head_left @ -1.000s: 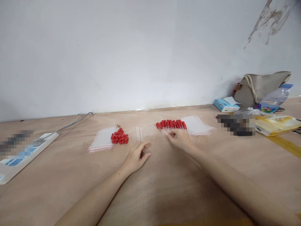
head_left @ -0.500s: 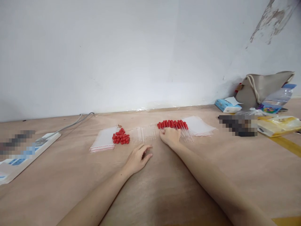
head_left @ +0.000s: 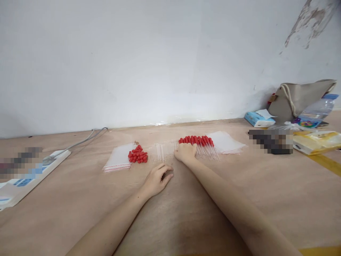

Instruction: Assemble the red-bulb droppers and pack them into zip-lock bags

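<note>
My left hand (head_left: 157, 179) rests on the table with its thumb and curved fingers apart and nothing between them. It is just in front of a row of clear thin tubes (head_left: 161, 152). Further left lies a pile of red rubber bulbs (head_left: 137, 155). My right hand (head_left: 185, 153) is palm down with curled fingers, at the left end of a row of droppers with red bulbs (head_left: 204, 141). Its fingertips are hidden behind the hand, so whatever they pinch cannot be made out.
Stacks of clear zip bags lie left (head_left: 118, 156) and right (head_left: 225, 142) of the rows. A power strip (head_left: 34, 181) with a grey cable is at far left. To the right are a blue tissue pack (head_left: 258, 119), a grey bag (head_left: 301, 99), a plastic bottle (head_left: 318, 110) and a yellow packet (head_left: 317, 142).
My right hand has shifted left along the row of red-bulbed droppers, toward the clear tubes. My left hand stays in place.
</note>
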The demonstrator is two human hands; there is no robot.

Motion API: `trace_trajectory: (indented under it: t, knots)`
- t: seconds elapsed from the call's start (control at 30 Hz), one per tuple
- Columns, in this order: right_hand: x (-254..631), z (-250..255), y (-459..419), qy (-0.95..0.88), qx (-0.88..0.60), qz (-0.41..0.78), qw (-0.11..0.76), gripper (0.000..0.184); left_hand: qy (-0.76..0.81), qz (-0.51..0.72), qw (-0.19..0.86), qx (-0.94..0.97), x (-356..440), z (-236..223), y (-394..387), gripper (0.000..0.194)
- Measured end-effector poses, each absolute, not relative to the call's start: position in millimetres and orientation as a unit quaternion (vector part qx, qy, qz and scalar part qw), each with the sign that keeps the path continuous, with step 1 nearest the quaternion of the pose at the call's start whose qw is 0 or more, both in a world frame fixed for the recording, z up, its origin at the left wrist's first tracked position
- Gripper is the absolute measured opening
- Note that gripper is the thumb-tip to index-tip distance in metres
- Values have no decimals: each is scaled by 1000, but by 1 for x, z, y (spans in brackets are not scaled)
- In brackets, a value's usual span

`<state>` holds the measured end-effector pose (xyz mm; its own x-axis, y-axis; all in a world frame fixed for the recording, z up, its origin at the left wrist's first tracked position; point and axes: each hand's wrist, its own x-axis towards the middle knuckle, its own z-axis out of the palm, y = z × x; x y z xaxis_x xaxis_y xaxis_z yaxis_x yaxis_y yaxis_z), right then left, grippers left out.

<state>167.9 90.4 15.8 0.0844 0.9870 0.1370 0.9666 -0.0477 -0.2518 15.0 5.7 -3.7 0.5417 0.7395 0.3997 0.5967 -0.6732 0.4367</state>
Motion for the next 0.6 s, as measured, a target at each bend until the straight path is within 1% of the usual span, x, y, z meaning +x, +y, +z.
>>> trace_trajectory:
  t: [0.07, 0.13, 0.2, 0.3, 0.37, 0.43, 0.5, 0.6]
  knots:
    - [165, 17, 92, -673, -726, 40, 135, 26, 386, 317, 107, 860, 16, -3, 6, 15]
    - [163, 18, 92, -673, -727, 44, 128, 25, 415, 366, 62, 831, 13, 0, 10, 14]
    - [163, 20, 89, -676, -725, 43, 125, 25, 471, 409, 5, 782, 3, 8, 21, 12]
    - [168, 24, 80, -686, -715, 33, 133, 28, 581, 421, -45, 695, -27, 25, 47, 16]
    - [176, 25, 69, -704, -695, 11, 149, 29, 668, 368, -22, 646, -51, 38, 68, 19]
    - [187, 23, 56, -726, -665, -27, 172, 27, 754, 273, 33, 597, -71, 49, 89, 23]
    - [200, 19, 42, -746, -636, -63, 185, 24, 776, 238, 58, 582, -84, 56, 109, 25]
    - [219, 11, 21, -786, -585, -86, 178, 22, 793, 210, 86, 565, -89, 60, 133, 29]
